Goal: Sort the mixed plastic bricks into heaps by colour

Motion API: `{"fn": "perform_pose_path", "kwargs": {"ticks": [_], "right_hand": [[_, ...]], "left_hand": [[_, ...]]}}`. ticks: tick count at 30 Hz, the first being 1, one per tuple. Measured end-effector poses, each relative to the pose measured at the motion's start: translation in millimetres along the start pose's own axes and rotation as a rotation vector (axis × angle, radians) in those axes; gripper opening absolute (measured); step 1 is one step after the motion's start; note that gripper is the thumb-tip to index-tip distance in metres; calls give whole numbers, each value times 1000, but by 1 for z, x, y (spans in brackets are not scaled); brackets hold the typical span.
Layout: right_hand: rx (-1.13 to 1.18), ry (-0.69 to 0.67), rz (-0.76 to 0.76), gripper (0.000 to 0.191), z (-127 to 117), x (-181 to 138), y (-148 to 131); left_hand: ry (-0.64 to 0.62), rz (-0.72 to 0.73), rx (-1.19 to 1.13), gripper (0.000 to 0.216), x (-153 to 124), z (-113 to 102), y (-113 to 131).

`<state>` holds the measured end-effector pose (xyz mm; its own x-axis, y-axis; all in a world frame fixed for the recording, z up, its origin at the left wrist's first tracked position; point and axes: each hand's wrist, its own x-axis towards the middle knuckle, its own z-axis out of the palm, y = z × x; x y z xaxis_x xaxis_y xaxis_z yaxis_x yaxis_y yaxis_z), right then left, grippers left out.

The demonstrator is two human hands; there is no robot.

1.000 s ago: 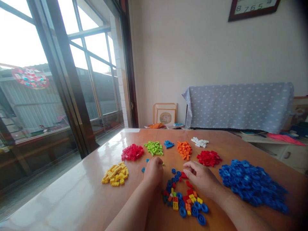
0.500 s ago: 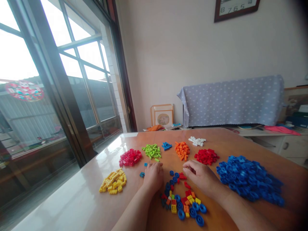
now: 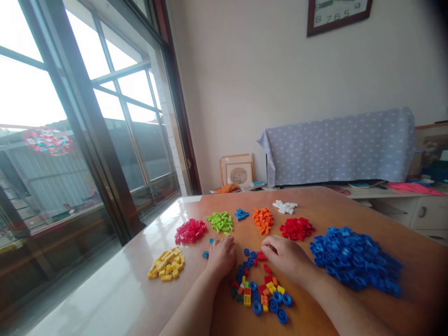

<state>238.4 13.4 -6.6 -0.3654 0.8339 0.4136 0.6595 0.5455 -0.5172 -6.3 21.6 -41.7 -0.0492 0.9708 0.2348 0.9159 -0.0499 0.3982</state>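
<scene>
My left hand (image 3: 221, 254) rests on the table with its fingers curled, just below the lime green brick pile (image 3: 220, 221) and right of two small teal bricks (image 3: 205, 255). My right hand (image 3: 284, 255) lies opposite, fingers bent in a loose fist, below the red brick pile (image 3: 297, 228). Its fingertips are close to a few red bricks (image 3: 261, 255). Whether either hand holds anything is hidden by the fingers. Between my forearms lies a loose mix of colored bricks, with yellow bricks (image 3: 247, 300) and round blue pieces (image 3: 282, 315) among them.
Sorted piles stand around the wooden table (image 3: 115, 289): yellow bricks (image 3: 167, 264), pink bricks (image 3: 191, 231), blue bricks (image 3: 241, 214), orange bricks (image 3: 263, 220), white bricks (image 3: 284, 206) and a large blue heap (image 3: 355, 259) at right. Windows are on the left.
The view has shifted slightly, so the table things appear a little farther left or right than before. Both hands keep about the same place and pose among the bricks.
</scene>
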Motion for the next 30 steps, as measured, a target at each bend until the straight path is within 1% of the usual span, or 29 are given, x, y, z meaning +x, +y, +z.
{"fn": "perform_pose_path", "kwargs": {"ticks": [4, 10, 14, 17, 21, 26, 30], "right_hand": [[-10, 32, -7, 19, -6, -1, 0], [-8, 61, -11, 20, -8, -1, 2], [-27, 52, -2, 21, -9, 0, 3], [-46, 44, 10, 22, -11, 0, 3], [-71, 37, 22, 24, -11, 0, 4], [-98, 37, 22, 25, -11, 1, 6], [-111, 27, 24, 26, -13, 1, 6]], "left_hand": [[23, 10, 10, 40, -1, 1, 1], [-23, 16, 78, 41, 0, 3, 3], [-43, -23, 110, 47, 4, 5, 4], [-60, -25, 142, 49, 9, 7, 4], [-41, -22, 173, 51, 17, 12, 0], [-37, -43, 155, 54, 25, 18, -5], [-46, -60, 85, 53, 23, 13, -2]]}}
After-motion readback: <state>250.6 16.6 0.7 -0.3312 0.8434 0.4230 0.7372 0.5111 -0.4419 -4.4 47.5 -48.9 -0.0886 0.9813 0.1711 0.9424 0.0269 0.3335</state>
